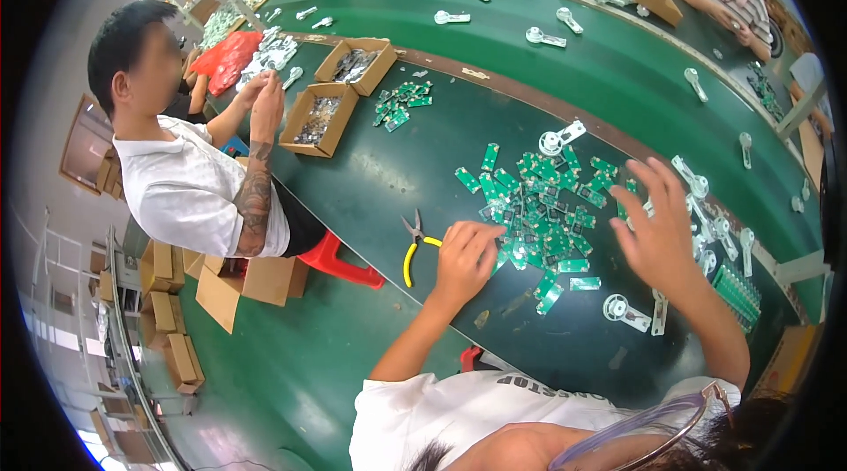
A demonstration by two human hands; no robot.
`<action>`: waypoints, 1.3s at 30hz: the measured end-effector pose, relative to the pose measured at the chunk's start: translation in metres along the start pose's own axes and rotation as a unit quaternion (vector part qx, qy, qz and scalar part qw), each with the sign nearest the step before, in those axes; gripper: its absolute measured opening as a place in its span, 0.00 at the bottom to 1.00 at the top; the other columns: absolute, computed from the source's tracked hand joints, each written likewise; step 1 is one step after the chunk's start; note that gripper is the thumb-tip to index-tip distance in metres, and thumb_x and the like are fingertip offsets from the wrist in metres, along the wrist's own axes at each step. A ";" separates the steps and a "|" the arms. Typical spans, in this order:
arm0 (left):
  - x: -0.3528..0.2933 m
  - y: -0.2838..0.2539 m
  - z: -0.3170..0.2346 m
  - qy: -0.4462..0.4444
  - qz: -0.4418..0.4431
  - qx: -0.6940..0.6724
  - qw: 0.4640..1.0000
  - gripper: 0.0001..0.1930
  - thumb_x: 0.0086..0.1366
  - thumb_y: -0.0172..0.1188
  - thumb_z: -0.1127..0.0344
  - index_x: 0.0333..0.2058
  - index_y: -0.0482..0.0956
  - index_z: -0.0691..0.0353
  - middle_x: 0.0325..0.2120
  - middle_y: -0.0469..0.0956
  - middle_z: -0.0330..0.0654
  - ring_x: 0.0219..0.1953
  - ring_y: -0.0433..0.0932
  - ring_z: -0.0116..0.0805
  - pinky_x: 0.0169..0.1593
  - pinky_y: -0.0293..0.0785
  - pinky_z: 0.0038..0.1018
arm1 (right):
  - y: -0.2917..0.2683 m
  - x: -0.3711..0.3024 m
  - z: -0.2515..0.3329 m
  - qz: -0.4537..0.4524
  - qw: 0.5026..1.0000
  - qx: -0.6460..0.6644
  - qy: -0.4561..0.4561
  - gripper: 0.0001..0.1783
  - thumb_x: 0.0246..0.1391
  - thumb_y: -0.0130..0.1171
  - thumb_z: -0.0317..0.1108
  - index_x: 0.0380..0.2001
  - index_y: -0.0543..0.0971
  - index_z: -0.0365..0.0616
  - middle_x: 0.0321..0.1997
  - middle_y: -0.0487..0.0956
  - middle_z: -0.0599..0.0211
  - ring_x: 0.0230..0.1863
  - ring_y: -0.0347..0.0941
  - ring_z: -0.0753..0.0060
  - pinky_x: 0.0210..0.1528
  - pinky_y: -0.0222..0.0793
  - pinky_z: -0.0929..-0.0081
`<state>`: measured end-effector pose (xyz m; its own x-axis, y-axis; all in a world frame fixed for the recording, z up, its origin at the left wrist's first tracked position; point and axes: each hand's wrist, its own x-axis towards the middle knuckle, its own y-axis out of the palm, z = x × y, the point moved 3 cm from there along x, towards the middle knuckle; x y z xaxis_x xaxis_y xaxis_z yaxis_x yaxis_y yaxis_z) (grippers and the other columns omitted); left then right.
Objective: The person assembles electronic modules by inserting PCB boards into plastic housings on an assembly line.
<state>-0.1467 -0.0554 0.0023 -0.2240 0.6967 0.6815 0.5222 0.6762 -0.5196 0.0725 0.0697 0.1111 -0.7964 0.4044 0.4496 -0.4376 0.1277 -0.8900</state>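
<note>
Dark green tabletop (pixel 362 184) alongside a green conveyor (pixel 371 12) dotted with white parts (pixel 547 37); cardboard boxes (pixel 306 148) farther left, near a co-worker (pixel 176 180). Yellow-handled pliers (pixel 415 233) just beside the left hand (pixel 468 261); more white parts near the right hand (pixel 660 228). Loose green circuit boards (pixel 538 215) heaped between both. Left hand half-curled at the heap's edge, hold impossible to tell; right hand fanned wide, nothing visible in its grasp.
</note>
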 end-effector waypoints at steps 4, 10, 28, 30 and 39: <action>0.008 0.008 -0.014 0.000 0.076 -0.049 0.996 0.14 0.48 0.58 0.80 0.36 0.78 0.61 0.28 0.75 0.43 0.32 0.74 0.41 0.35 0.70 0.33 | 0.015 -0.056 -0.040 0.072 0.992 -0.053 0.089 0.23 0.40 0.65 0.32 0.44 0.74 0.43 0.52 0.68 0.57 0.56 0.61 0.48 0.54 0.58 0.53; 0.026 0.047 -0.071 0.043 0.211 -0.118 0.969 0.11 0.53 0.59 0.76 0.37 0.78 0.61 0.32 0.74 0.42 0.35 0.73 0.41 0.37 0.72 0.32 | 0.028 -0.091 -0.034 0.131 0.990 -0.045 0.012 0.23 0.39 0.66 0.33 0.43 0.76 0.43 0.56 0.67 0.54 0.58 0.60 0.49 0.59 0.57 0.54; 0.017 0.119 -0.101 0.150 0.266 -0.127 0.944 0.08 0.53 0.64 0.67 0.32 0.75 0.59 0.32 0.70 0.39 0.33 0.69 0.38 0.33 0.71 0.32 | 0.028 -0.102 -0.061 0.051 0.991 -0.055 0.107 0.15 0.44 0.59 0.23 0.38 0.74 0.38 0.51 0.70 0.52 0.43 0.70 0.55 0.43 0.66 0.62; 0.013 0.122 -0.097 0.130 0.276 -0.124 0.944 0.09 0.54 0.64 0.67 0.33 0.75 0.60 0.32 0.70 0.39 0.35 0.69 0.40 0.35 0.72 0.33 | 0.022 -0.097 -0.063 0.013 0.991 -0.024 0.133 0.14 0.44 0.58 0.23 0.38 0.74 0.37 0.50 0.70 0.52 0.44 0.70 0.55 0.44 0.66 0.64; 0.016 0.125 -0.108 -0.233 0.346 -0.618 0.666 0.27 0.67 0.52 0.65 0.61 0.54 0.62 0.51 0.68 0.49 0.49 0.73 0.36 0.48 0.74 0.30 | 0.016 -0.089 -0.036 -0.130 0.842 0.503 0.144 0.10 0.62 0.42 0.30 0.44 0.66 0.38 0.52 0.69 0.51 0.48 0.67 0.69 0.50 0.64 0.73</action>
<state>0.0041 0.0139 0.0042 0.3419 0.9328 0.1142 0.8475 -0.3586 0.3913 0.1518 0.0681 0.0541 -0.5481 0.7026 0.4539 -0.8292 -0.5277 -0.1844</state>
